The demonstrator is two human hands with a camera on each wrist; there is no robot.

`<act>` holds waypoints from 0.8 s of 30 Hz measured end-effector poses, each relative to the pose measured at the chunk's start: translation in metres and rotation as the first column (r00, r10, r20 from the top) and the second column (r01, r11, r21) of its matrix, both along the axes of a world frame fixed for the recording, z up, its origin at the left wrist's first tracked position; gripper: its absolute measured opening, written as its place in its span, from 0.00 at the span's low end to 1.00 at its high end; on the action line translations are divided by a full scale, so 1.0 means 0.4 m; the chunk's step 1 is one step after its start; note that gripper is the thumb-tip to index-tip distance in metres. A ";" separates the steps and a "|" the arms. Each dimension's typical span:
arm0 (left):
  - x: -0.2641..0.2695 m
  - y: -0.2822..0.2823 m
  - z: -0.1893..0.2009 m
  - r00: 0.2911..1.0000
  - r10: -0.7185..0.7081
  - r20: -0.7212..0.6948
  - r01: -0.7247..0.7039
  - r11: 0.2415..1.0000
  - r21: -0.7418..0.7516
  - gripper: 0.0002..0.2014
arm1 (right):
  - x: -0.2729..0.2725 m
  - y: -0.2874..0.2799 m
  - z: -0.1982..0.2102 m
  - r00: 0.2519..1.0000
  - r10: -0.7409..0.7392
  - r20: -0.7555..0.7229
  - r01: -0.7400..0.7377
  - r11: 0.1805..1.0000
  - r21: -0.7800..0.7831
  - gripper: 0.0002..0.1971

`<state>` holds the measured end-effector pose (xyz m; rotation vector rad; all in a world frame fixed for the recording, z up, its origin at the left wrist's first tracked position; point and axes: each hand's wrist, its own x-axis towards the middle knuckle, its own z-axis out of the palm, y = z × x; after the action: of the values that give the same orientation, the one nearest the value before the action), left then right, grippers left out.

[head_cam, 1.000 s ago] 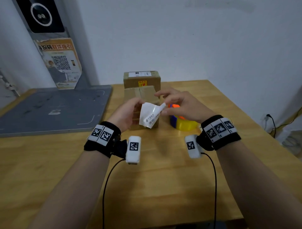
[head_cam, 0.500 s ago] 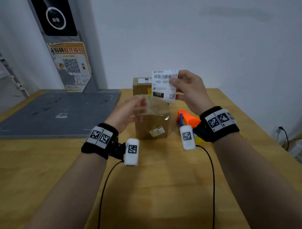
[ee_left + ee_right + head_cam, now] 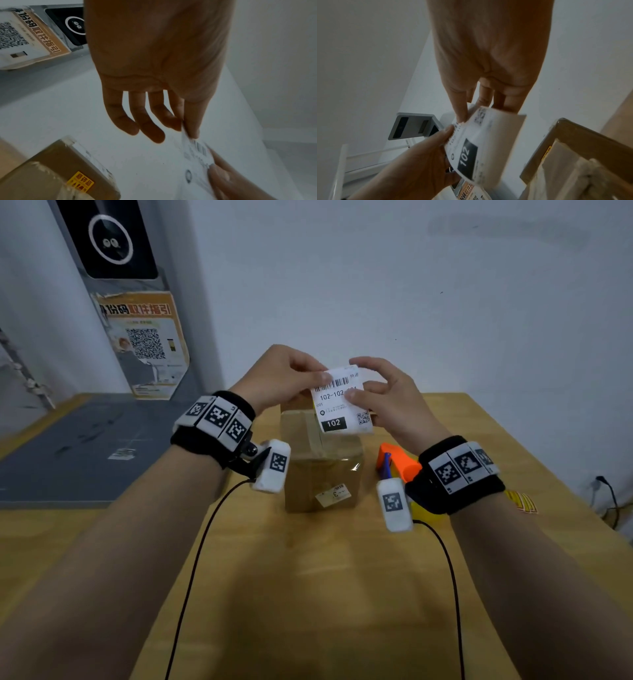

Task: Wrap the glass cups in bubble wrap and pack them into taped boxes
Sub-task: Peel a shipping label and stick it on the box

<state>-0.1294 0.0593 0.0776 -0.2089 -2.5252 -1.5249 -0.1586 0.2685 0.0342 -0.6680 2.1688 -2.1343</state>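
Above the taped brown cardboard box (image 3: 322, 460), a white printed shipping label (image 3: 340, 405) is now pinched by both hands.

The left hand (image 3: 281, 378), earlier apart, has been brought to its upper-left corner; the right hand (image 3: 387, 398) stays clamped on its right edge.

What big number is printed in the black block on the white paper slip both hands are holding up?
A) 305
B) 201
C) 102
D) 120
C: the white paper shipping label, pinched by the left hand and right hand, shows "102" in its black block.

left hand (image 3: 279, 378) risen, now pinching label (image 3: 340, 404) too
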 end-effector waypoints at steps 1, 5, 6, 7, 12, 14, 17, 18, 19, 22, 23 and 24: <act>-0.008 0.000 0.004 0.999 0.020 -0.031 -0.020 1.000 -0.008 0.03 | -0.006 -0.001 -0.003 1.000 0.003 0.031 -0.003 1.000 0.012 0.26; -0.041 -0.007 0.011 0.991 0.094 -0.099 -0.090 0.995 0.045 0.03 | -0.024 -0.011 -0.033 0.999 0.006 0.048 -0.018 0.971 0.237 0.21; -0.048 -0.010 0.010 0.991 0.095 -0.089 -0.092 0.995 0.047 0.03 | -0.024 -0.014 -0.040 0.998 0.005 0.057 -0.020 0.963 0.270 0.17; -0.055 -0.012 0.008 0.993 0.094 -0.075 -0.091 0.995 0.052 0.03 | -0.022 -0.016 -0.046 0.997 -0.004 0.073 -0.017 0.958 0.285 0.14; -0.099 -0.032 -0.016 0.992 0.124 -0.019 -0.121 0.987 0.108 0.04 | -0.019 -0.021 -0.082 0.984 -0.088 0.155 0.060 0.982 0.180 0.07; -0.121 -0.044 -0.027 0.993 0.116 0.010 -0.116 0.988 0.099 0.04 | -0.020 -0.024 -0.092 0.977 -0.106 0.187 0.081 0.988 0.134 0.08; -0.161 -0.063 -0.044 0.992 0.108 0.067 -0.110 0.993 0.030 0.05 | -0.022 -0.033 -0.098 0.953 -0.112 0.282 0.103 0.994 0.045 0.18; -0.174 -0.068 -0.049 0.991 0.107 0.085 -0.107 0.994 -0.003 0.05 | -0.022 -0.038 -0.100 0.937 -0.149 0.316 0.144 0.989 0.039 0.23; -0.188 -0.074 -0.054 0.989 0.108 0.100 -0.104 0.994 -0.041 0.05 | -0.022 -0.042 -0.101 0.921 -0.189 0.341 0.182 0.982 0.053 0.26; -0.232 -0.089 -0.079 0.983 0.121 0.138 -0.100 0.983 -0.151 0.05 | -0.020 -0.057 -0.108 0.894 -0.235 0.382 0.207 0.972 0.114 0.29; -0.245 -0.092 -0.088 0.983 0.115 0.143 -0.086 0.977 -0.195 0.07 | -0.021 -0.060 -0.109 0.889 -0.237 0.391 0.201 0.971 0.130 0.29; -0.256 -0.094 -0.098 0.984 0.103 0.145 -0.068 0.971 -0.230 0.09 | -0.024 -0.063 -0.110 0.886 -0.242 0.396 0.194 0.968 0.157 0.29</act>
<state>-0.2319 0.0216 0.0385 -0.0101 -2.7892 -1.2680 -0.1681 0.2432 -0.0097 0.0466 2.1788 -1.9911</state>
